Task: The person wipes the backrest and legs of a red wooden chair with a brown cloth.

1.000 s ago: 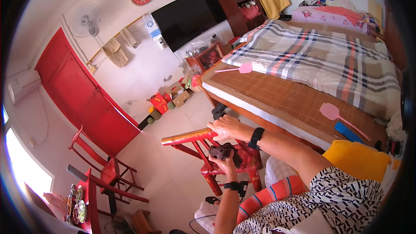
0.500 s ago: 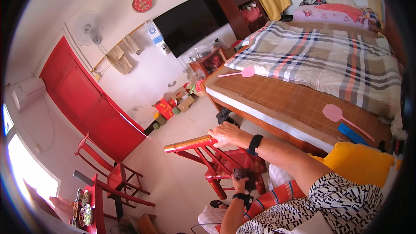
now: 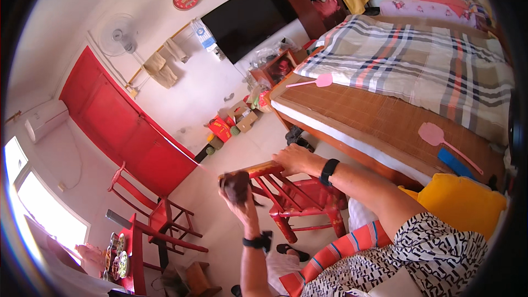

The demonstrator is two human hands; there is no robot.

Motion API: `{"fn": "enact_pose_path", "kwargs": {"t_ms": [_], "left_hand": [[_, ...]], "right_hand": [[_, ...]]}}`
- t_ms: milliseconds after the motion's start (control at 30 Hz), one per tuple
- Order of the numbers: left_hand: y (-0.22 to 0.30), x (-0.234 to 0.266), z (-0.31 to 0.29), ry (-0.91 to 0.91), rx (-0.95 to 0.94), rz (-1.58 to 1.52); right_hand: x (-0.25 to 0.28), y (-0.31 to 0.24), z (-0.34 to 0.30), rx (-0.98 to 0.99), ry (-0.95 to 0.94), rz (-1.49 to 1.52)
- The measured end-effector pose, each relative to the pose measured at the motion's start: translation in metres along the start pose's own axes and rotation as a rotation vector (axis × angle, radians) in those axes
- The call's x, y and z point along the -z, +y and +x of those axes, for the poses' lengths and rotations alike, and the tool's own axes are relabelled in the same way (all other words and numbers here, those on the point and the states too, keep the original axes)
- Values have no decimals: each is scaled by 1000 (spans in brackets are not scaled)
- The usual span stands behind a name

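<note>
A small red wooden chair with worn paint stands before me, its slatted back toward my hands. My right hand is closed over the right part of the worn top rail. In my left hand is a bunched dark brown cloth, held up against the rail's left end. The cloth covers that end of the rail and some of my left fingers. Both wrists wear black bands.
A bed with a plaid cover runs along the right, with two pink fly swatters on its mat. Another red chair stands at left, by a red table bearing several dishes. A wooden stool is low on the floor.
My left hand has moved up and left with the brown cloth, from beside the chair seat to the top rail's left end. My right hand stays on the rail. The view has shifted slightly.
</note>
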State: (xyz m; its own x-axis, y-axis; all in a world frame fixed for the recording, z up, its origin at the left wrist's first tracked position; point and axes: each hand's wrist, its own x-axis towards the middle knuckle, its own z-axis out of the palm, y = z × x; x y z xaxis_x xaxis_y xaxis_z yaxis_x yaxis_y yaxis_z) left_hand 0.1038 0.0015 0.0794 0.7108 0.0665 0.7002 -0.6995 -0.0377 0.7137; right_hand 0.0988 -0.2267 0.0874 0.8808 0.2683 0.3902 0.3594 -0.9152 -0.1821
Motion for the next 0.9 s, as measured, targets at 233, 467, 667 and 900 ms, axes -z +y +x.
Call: {"fn": "enact_pose_path", "kwargs": {"t_ms": [233,467,667,900], "left_hand": [[-73,-8,58,-371,-143,606],[-103,-3,98,-394,-137,837],[-108,-4,118,-236,71,993],[-107,2,129,-139,205,1005]], "right_hand": [[-10,-4,2,16,91,-90],[-4,5,14,11,40,-37],[5,-7,13,-19,-69,-108],[6,-5,16,-95,-79,-50]]}}
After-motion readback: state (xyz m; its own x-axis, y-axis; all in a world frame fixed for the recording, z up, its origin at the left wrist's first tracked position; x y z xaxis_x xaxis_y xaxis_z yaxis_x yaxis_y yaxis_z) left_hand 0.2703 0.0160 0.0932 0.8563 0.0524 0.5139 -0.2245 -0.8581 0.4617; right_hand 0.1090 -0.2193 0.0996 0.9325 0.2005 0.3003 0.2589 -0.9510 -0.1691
